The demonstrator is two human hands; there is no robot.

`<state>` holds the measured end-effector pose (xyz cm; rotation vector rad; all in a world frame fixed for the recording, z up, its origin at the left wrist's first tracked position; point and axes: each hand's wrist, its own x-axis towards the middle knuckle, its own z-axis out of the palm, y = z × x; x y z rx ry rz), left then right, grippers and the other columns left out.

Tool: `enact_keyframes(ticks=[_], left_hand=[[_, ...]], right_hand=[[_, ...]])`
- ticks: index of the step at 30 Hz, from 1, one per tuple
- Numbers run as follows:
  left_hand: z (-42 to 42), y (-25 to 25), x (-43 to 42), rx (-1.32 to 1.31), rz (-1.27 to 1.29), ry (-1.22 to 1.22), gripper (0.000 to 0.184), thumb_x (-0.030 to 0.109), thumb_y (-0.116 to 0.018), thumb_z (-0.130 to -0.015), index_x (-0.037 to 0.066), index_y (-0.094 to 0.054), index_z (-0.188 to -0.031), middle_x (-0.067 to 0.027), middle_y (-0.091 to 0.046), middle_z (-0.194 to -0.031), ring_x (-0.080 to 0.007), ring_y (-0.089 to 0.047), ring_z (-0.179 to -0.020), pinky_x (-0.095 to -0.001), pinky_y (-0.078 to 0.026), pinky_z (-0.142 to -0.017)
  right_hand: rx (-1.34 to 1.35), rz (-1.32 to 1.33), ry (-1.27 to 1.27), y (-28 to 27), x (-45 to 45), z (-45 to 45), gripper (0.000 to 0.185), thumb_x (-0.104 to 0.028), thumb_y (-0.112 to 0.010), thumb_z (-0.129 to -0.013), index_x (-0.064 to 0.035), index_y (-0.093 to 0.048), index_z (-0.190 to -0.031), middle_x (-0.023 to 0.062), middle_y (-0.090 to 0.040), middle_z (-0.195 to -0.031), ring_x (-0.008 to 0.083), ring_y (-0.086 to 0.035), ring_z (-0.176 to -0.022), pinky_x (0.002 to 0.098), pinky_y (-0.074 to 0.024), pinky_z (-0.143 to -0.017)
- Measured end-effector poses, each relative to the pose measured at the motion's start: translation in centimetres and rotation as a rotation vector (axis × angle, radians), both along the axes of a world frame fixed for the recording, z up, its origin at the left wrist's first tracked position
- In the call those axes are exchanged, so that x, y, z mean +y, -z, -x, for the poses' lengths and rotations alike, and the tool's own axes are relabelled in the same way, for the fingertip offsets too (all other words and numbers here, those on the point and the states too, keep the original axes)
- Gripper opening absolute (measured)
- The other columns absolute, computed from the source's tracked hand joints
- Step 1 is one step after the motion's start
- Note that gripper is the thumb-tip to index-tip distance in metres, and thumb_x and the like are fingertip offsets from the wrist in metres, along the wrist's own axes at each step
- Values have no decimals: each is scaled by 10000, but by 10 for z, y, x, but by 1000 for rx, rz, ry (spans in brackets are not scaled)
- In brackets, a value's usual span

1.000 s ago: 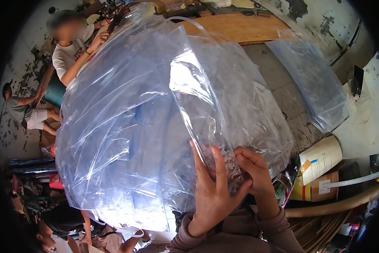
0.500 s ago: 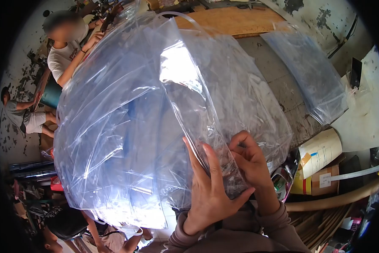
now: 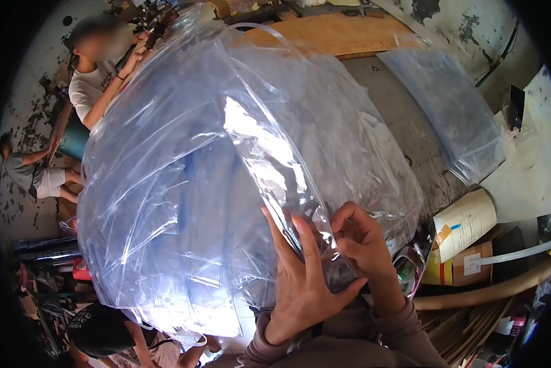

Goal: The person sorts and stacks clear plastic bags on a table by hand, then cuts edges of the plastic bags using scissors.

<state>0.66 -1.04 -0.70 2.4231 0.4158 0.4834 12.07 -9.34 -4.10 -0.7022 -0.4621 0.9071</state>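
Observation:
A long folded strip of clear plastic sheet (image 3: 272, 162) runs diagonally over a broad heap of clear plastic (image 3: 147, 165), with bright glare along it. My left hand (image 3: 309, 276) rests on the strip's near end, its fingers stretched and the thumb spread out to the right. Beside it, my right hand (image 3: 364, 242) has thumb and curled fingers pinched at the strip's right edge. The exact contact under the right fingertips is partly hidden.
Another stack of clear plastic sheets (image 3: 450, 113) lies at the right of the table. A phone (image 3: 516, 107), a cardboard box (image 3: 471, 264) and a curved tan tube (image 3: 490, 288) are on the right. Several people sit or work along the left side, one near the heap's far edge (image 3: 98, 86).
The plastic strip has shifted and bent, its glare spreading toward my hands. My right hand has moved slightly down; my left stays nearly in place.

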Motion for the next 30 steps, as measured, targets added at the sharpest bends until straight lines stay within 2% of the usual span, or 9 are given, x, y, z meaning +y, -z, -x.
enact_keyframes(ticks=[8, 14, 17, 20, 22, 23, 24, 25, 30], left_hand=[[-6, 2, 4, -143, -51, -10, 1186, 321, -830, -570, -80, -95, -1409, -495, -1, -1336, -576, -488, -1015, -458, -506, -739], [-7, 5, 4, -169, -30, -5, 1151, 301, -817, -577, -83, -117, -1406, -501, -4, -1332, -547, -523, -987, -437, -511, -718], [-6, 5, 4, -115, -40, -8, 1178, 285, -821, -560, -73, -90, -1412, -479, 10, -1350, -528, -508, -1037, -442, -507, -745], [-6, 11, 3, -91, -65, -11, 1171, 287, -813, -565, -58, -92, -1421, -462, -1, -1365, -520, -489, -1081, -448, -505, -760], [-8, 12, 2, -114, -88, -34, 1127, 298, -797, -581, -53, -132, -1421, -467, -30, -1361, -523, -488, -1082, -444, -508, -748], [-9, 11, 1, -80, -151, -29, 1069, 321, -775, -603, -51, -182, -1412, -473, -70, -1352, -520, -483, -1094, -447, -504, -748], [-9, 11, 0, -46, -215, -26, 1015, 343, -753, -624, -48, -232, -1402, -480, -111, -1342, -516, -477, -1105, -449, -499, -749], [-9, 9, -3, 41, -224, -25, 937, 377, -710, -649, -32, -297, -1384, -467, -185, -1335, -493, -456, -1148, -438, -466, -824], [-10, 13, -2, -13, -305, 10, 907, 408, -688, -649, 6, -329, -1379, -401, -255, -1360, -422, -432, -1209, -389, -356, -972]], right_hand=[[-12, 42, 4, 4, 1, 3, 215, 2, -633, -818, -25, -500, -984, 80, -577, -1061, 61, -520, -821, 204, -415, -665], [-64, 90, 44, 15, -3, 5, 126, -31, -574, -859, -6, -553, -981, 48, -590, -923, 46, -511, -766, 182, -400, -631], [47, 145, 72, 15, -2, 6, 111, -56, -564, -864, -3, -558, -962, 28, -581, -864, 45, -504, -731, 175, -390, -593], [-132, 202, 130, -5, 3, 5, 92, -71, -586, -855, -4, -561, -913, 28, -578, -876, 56, -518, -734, 183, -407, -595], [-409, 319, 249, -16, 8, 5, 91, -50, -589, -844, -2, -553, -913, 41, -571, -930, 62, -526, -774, 195, -423, -654], [-629, 422, 309, -23, 7, -2, 100, -20, -581, -840, 4, -545, -930, 72, -543, -1030, 85, -532, -865, 217, -430, -729], [-632, 404, 282, -29, 8, -8, 100, -20, -581, -840, 4, -545, -930, 72, -543, -1030, 85, -532, -865, 217, -430, -729], [-718, 426, 350, -35, 11, -15, 109, -12, -578, -839, 10, -545, -940, 83, -527, -1070, 97, -525, -901, 220, -427, -740], [-866, 386, 587, -61, 32, -43, 127, -11, -576, -844, 25, -557, -965, 91, -496, -1101, 125, -501, -944, 221, -418, -759]])
